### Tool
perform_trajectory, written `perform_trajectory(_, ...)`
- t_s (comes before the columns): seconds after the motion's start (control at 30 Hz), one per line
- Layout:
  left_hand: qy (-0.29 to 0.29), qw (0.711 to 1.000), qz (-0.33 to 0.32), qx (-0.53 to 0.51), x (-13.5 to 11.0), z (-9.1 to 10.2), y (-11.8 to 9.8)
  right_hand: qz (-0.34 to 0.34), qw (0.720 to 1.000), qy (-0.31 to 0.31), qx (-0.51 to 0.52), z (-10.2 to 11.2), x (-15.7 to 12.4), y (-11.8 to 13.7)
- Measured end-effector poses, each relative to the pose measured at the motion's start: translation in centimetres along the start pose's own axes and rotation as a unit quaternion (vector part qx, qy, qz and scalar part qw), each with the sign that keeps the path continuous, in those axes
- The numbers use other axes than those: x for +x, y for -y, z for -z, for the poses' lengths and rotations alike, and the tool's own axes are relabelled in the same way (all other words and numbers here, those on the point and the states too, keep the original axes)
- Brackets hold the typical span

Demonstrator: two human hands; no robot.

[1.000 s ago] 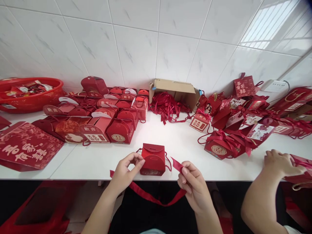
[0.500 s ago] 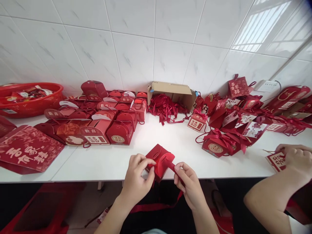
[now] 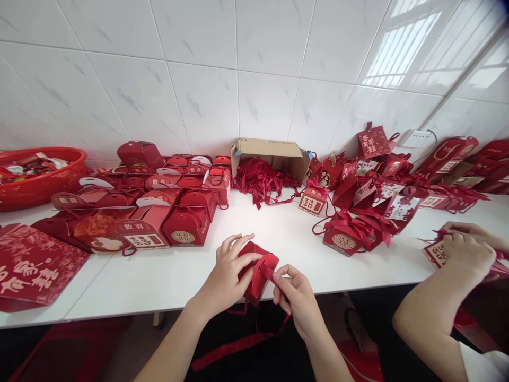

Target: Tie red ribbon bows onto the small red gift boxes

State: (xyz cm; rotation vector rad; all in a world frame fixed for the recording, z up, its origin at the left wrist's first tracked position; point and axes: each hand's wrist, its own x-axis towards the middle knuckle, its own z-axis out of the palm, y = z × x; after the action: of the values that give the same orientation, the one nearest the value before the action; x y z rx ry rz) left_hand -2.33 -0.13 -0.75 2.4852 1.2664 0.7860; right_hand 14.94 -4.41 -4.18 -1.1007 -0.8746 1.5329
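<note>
My left hand (image 3: 228,270) grips a small red gift box (image 3: 257,271) at the front edge of the white table (image 3: 167,270), tilting it toward me. Beside it, my right hand (image 3: 296,297) pinches one end of a red ribbon (image 3: 234,347) right at the box's handle slot. The rest of the ribbon hangs down below the table edge in front of me.
Rows of red gift boxes (image 3: 175,201) stand at the left, with a red basket (image 3: 35,178) behind. An open cardboard box (image 3: 270,156) spills red ribbons at the back. Ribbon-tied boxes (image 3: 358,212) crowd the right, where another person's hands (image 3: 465,252) work on a box.
I have tipped the small box up off the table and brought the ribbon end from beside it to its handle slot. The other person's hands shifted to a box with a white label.
</note>
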Motion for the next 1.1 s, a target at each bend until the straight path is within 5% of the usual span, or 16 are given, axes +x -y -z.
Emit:
perform_trajectory(0.2, -0.059, 0.998, -0.002, 0.022, 0.4, -0.2, 0.3, 0.061, 0.994, -0.032, -0.081, -0.6, 0.3, -0.5)
perform_trajectory(0.37, -0.16, 0.986, -0.025, 0.036, 1.3, 1.3, -0.2, 0.289, 0.898, -0.193, -0.272, -0.1, 1.0, -0.2)
perform_trajectory(0.43, -0.181, 0.982, -0.049, 0.022, 2.0, 2.4, -1.0, 0.321, 0.895, -0.152, -0.27, -0.4, 1.5, 0.8)
perform_trajectory(0.6, -0.193, 0.977, -0.089, 0.017, 2.9, 4.7, -2.7, 0.265, 0.951, 0.021, -0.16, -2.3, 2.2, 4.4)
perform_trajectory(0.73, -0.149, 0.989, -0.004, 0.001, 1.1, 4.3, -1.3, 0.265, 0.958, 0.02, -0.112, -2.6, 1.1, 6.0)
perform_trajectory(0.9, 0.032, 0.987, 0.126, -0.099, -1.4, 2.8, 1.4, 0.319, 0.941, 0.036, -0.109, -1.8, -0.8, 6.8)
perform_trajectory(1.1, -0.023, 0.961, 0.216, -0.173, -1.7, 2.2, 1.8, 0.313, 0.891, 0.026, -0.329, -3.0, 1.2, 5.2)
